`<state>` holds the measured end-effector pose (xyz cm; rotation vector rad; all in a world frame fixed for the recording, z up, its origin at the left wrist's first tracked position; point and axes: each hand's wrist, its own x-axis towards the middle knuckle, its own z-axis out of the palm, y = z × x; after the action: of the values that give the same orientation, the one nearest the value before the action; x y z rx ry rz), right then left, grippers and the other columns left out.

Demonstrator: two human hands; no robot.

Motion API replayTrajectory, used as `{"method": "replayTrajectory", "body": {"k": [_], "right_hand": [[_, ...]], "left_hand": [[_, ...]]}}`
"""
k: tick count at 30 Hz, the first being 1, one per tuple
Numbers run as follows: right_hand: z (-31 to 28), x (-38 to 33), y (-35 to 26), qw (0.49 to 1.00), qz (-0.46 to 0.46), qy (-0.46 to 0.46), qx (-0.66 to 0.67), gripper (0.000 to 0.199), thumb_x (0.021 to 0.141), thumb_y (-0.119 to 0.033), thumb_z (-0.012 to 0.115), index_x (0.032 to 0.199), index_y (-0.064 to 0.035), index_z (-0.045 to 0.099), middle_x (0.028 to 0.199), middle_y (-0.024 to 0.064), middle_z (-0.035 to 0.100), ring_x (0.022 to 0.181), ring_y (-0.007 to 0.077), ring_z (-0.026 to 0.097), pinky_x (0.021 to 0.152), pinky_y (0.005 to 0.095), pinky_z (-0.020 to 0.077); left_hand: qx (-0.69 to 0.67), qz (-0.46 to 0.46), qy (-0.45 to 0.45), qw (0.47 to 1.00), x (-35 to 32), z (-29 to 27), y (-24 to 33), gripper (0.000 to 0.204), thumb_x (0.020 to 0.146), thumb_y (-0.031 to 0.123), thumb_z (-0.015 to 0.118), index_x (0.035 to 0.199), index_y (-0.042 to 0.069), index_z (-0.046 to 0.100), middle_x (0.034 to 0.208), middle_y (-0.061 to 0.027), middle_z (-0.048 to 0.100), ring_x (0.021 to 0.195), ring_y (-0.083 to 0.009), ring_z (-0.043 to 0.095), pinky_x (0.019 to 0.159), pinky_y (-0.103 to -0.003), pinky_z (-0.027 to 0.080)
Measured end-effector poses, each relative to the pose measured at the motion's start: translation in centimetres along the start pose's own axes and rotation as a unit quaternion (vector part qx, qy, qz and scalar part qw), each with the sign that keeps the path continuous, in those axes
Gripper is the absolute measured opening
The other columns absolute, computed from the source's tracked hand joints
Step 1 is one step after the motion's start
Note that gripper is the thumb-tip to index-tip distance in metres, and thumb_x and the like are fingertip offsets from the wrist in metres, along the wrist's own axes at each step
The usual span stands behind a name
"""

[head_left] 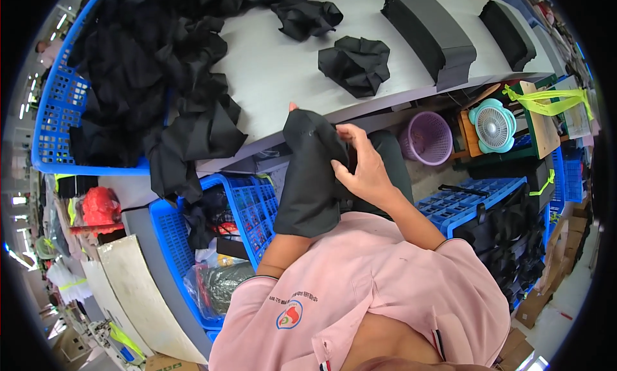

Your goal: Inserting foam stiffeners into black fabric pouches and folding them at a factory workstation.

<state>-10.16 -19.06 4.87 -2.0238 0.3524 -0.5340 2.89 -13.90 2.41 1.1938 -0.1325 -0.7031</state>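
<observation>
A black fabric sleeve or bag (305,191) is pulled over my left hand and most of that forearm. Only a fingertip of my left hand (293,106) shows past its top edge; the other fingers are hidden inside. My right hand (367,168) is at the right side of the fabric, thumb and fingers spread apart, their tips against the cloth. On the white table (270,75) just beyond lie a crumpled black fabric piece (355,65) and another one (307,18) behind it.
Two stacks of folded black fabric, a long one (430,33) and a short one (508,36), stand at the right. A blue basket (64,107) overflows with black cloth. A second blue basket (247,207), a purple bin (427,138) and a small fan (493,125) are nearby.
</observation>
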Motion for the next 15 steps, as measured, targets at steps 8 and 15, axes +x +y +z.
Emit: {"method": "replayTrajectory", "body": {"k": [8,15], "right_hand": [[0.0,1.5,2.2,0.963,0.07,0.213,0.151,0.026,0.094,-0.003,0.065,0.117,0.0007,0.053,0.085,0.0063,0.067,0.073,0.0075,0.058,0.067,0.0214,0.0465],[-1.7,2.4,2.7,0.99,0.003,0.142,-0.018,0.032,0.087,-0.01,0.074,0.114,0.0012,0.064,0.099,0.0069,0.066,0.072,0.0105,0.058,0.07,0.022,0.0469]], "left_hand": [[0.094,0.055,-0.033,0.993,-2.1,-1.6,-1.3,0.055,0.104,0.037,0.044,0.152,0.013,0.036,0.152,-0.0071,0.043,0.134,-0.0222,0.045,0.109,-0.038,0.037],[0.161,0.097,-0.046,0.981,-1.3,-1.2,-3.0,0.053,0.104,0.035,0.043,0.151,0.011,0.037,0.152,-0.0077,0.044,0.134,-0.0226,0.045,0.11,-0.038,0.037]]}}
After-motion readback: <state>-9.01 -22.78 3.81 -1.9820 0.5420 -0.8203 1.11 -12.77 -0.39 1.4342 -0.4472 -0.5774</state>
